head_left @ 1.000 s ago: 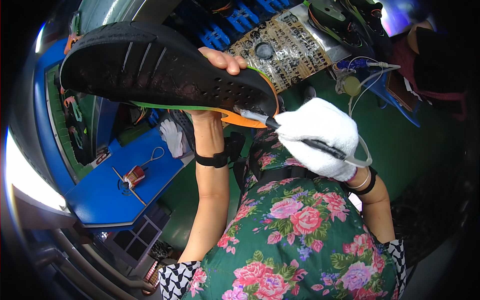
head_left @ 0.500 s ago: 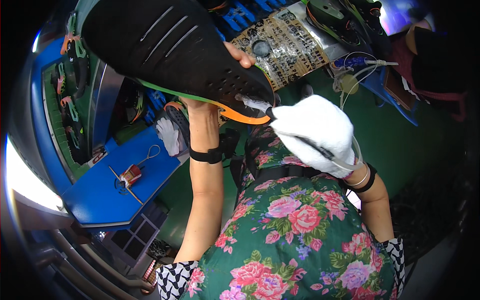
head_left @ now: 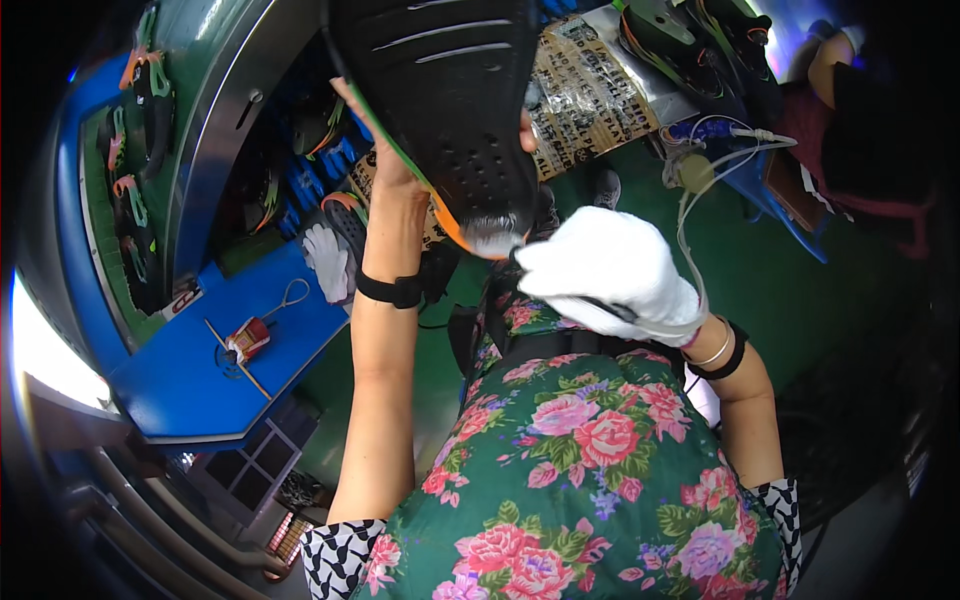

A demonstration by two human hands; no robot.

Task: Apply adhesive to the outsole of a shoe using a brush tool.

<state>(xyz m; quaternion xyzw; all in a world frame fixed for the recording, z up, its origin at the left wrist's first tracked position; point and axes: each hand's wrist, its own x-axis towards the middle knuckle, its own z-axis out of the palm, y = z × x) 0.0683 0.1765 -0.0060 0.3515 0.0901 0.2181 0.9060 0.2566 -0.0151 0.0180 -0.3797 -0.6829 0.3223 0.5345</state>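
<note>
A black shoe (head_left: 440, 110) with green and orange trim is held up in front of me, its underside facing me. Three ridged lines cross its upper part and small holes dot the part nearer me. My bare left hand (head_left: 397, 165) grips it round the sides, with fingertips showing at its right edge. In a white cloth glove, my right hand (head_left: 610, 270) is closed round the dark handle of a brush, mostly hidden by the glove. The pale wet bristles of the brush (head_left: 492, 243) touch the shoe's near end. A clear tube (head_left: 688, 215) runs to this hand.
At left, a blue table (head_left: 190, 375) bears a red-labelled container (head_left: 247, 342) with a stick across it and white gloves (head_left: 326, 258). More shoes (head_left: 665, 50) stand at the back right beside a taped cardboard surface (head_left: 590, 100). A rack with shoes (head_left: 128, 200) stands far left.
My left hand has turned the shoe more upright and shifted it right. The brush has moved left and down along its near end, my gloved hand going with it.
</note>
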